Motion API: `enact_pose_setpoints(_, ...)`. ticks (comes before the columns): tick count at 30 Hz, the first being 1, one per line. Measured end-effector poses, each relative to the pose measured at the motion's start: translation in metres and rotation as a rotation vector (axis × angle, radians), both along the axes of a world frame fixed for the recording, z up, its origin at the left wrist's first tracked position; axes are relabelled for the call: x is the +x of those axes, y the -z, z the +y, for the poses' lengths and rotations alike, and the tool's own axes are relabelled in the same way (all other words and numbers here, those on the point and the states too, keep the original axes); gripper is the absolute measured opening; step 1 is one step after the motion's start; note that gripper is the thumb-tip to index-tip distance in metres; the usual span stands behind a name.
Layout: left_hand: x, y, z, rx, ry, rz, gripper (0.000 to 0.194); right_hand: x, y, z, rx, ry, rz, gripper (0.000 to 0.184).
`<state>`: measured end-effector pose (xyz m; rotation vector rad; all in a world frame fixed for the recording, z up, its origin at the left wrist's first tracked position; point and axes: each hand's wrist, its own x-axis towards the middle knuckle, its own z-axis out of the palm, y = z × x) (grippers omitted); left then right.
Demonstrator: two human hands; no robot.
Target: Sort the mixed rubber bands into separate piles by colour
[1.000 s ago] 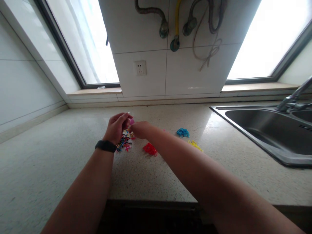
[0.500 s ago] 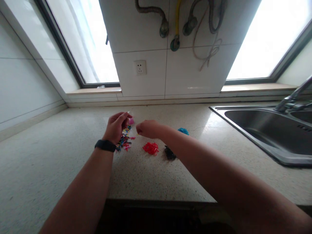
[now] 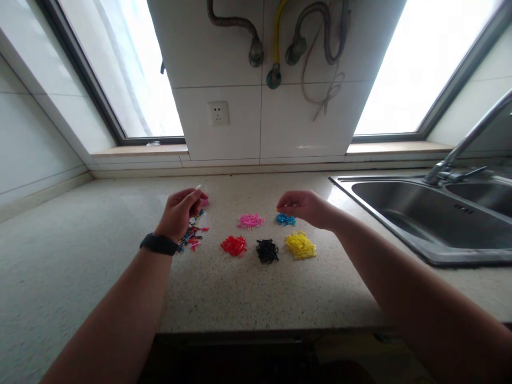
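My left hand point(image 3: 181, 212) is closed round something I cannot make out; a whitish tip point(image 3: 198, 187) shows at its fingertips. Just beyond those fingers is a small pink object point(image 3: 204, 202), partly hidden. Below that hand lies a loose pile of mixed-colour pieces point(image 3: 192, 236), small and thin, like tiny bands. My right hand point(image 3: 302, 205) hovers by the blue pile point(image 3: 285, 220), its fingers pinched together; whatever they hold is hidden. Single-colour piles sit between the hands: pink point(image 3: 250, 221), red point(image 3: 234, 246), black point(image 3: 267, 250) and yellow point(image 3: 300, 245).
The speckled counter point(image 3: 224, 298) ends at a front edge near me. To the right is a steel sink point(image 3: 400, 224) with a faucet point(image 3: 444, 168). A tiled wall at the back carries a socket point(image 3: 219, 113) and hoses point(image 3: 276, 53), between two windows.
My right hand has moved right, from beside my left hand to the blue pile, uncovering the pink and yellow piles. My left hand keeps its place by the mixed pile. The view has shifted slightly right.
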<state>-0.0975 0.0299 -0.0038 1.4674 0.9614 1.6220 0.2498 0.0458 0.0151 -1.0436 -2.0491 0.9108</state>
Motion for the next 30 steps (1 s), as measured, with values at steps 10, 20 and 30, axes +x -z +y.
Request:
enact_pose_setpoints(10, -0.005, -0.001, 0.002, 0.003, -0.039, -0.051, 0.022, 0.034, 0.019, -0.004, -0.035, 0.188, 0.225, 0.031)
enact_pose_setpoints(20, -0.004, 0.0, 0.001, -0.01, -0.039, -0.054, 0.02, 0.025, 0.014, -0.014, -0.035, 0.092, 0.317, 0.019)
enact_pose_setpoints(30, -0.004, 0.001, 0.001, -0.011, -0.031, -0.032, 0.02, 0.02, 0.01, -0.023, -0.112, -0.047, 0.515, 0.021)
